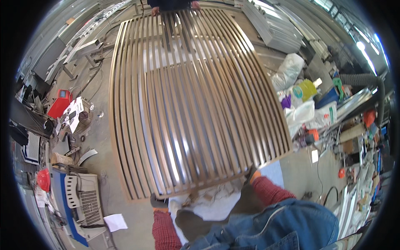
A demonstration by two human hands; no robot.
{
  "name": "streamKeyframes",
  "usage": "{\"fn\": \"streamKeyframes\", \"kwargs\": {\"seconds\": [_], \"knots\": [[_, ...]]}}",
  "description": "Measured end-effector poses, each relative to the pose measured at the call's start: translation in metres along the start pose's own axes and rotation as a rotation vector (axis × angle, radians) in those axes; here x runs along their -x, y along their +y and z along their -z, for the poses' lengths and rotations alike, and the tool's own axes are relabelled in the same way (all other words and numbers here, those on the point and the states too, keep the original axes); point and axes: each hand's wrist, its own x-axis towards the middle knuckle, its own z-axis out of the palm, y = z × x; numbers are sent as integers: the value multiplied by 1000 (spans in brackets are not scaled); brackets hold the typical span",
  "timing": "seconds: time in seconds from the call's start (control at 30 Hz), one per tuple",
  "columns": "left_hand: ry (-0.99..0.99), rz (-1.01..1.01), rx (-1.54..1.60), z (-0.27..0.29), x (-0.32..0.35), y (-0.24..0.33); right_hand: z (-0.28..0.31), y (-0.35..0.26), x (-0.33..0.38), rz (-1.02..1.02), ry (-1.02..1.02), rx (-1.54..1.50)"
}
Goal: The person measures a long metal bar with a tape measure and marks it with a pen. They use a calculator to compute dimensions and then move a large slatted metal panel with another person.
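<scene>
Head view: slatted metal panel (pixel 196 104) at centre, near edge gripped by gloved left hand (pixel 158 203) at 7 o'clock and right hand (pixel 251 174) at 5 o'clock; co-worker's hands (pixel 155 10) hold far edge at 12. Risk: uneven carry could tilt or drop panel. Obstructions: red machine (pixel 59 102) at 9, sacks (pixel 288 71) at 2, cables on floor (pixel 102 137).

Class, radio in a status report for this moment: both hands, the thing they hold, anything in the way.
Left hand and right hand, gloved, gripping near end of slatted metal frame. Another person's hands at far end. Clutter beside the right edge.
</scene>
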Motion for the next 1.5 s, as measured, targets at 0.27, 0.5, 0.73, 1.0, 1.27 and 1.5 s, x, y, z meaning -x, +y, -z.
{"fn": "streamKeyframes", "kwargs": {"seconds": [0.27, 0.5, 0.73, 1.0, 1.27, 1.5], "knots": [[-213, 43, 141, -85, 85, 189, 26, -207, 142, 39, 60, -1089], [-423, 53, -64, -177, 103, 367, -12, -379, 257, 297, -156, -1396], [-557, 26, -169, -261, 37, 503, -87, -501, 253, 440, 16, -1389], [-603, 133, -224, -329, -134, 596, -205, -562, 159, 600, 182, -1000], [-543, 221, -268, -457, -283, 710, -317, -720, 113, 343, 256, -1646], [-894, 431, -112, -559, -463, 769, -380, -851, 79, 457, 265, -1697]]}}
